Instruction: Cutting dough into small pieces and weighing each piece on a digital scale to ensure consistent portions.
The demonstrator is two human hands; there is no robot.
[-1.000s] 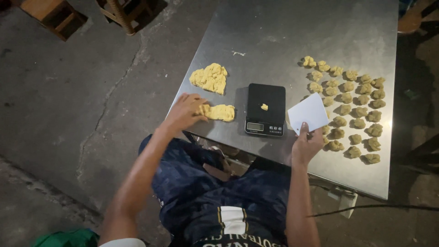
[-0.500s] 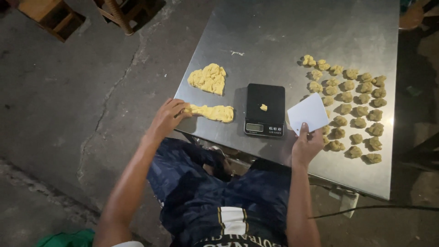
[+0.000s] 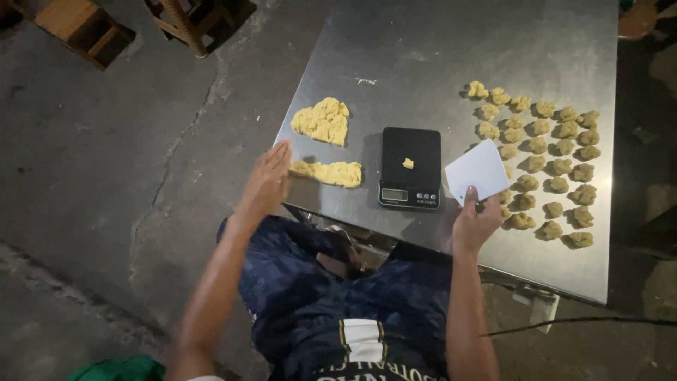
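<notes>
Leftmost, the left hand hovers open with flat fingers, holding nothing, just left of a long strip of yellow dough that lies left of the black scale. A heart-shaped dough slab sits up and left of the scale. On the scale rests one small dough crumb. Right of the scale, the right hand pinches a white scraper card by its lower edge. Further right lie rows of dough pieces. As I judge it, the strip lies close to the steel table edge, so a careless push could send it to the floor.
</notes>
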